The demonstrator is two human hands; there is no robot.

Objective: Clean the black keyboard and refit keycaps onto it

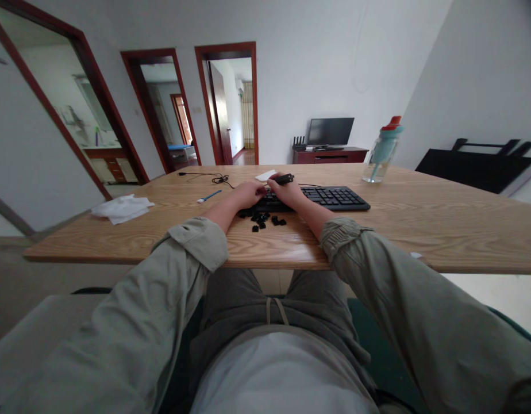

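A black keyboard (334,197) lies on the wooden table in front of me. My left hand (249,194) rests at its left end, fingers curled in; whatever they hold, if anything, is hidden. Over the left part of the keys, my right hand (287,192) is closed around a black-handled tool (284,179). The tool's working end is hidden behind the hand. Several loose black keycaps (260,218) lie in a small heap on the near side of the keyboard, below my hands.
A blue-handled brush (209,196) and crumpled white tissues (123,208) lie to the left. Behind my hands are a coiled black cable (220,179) and a white paper piece (265,175). A clear bottle with a red lid (383,152) stands back right. The table's front edge (274,264) is near my lap.
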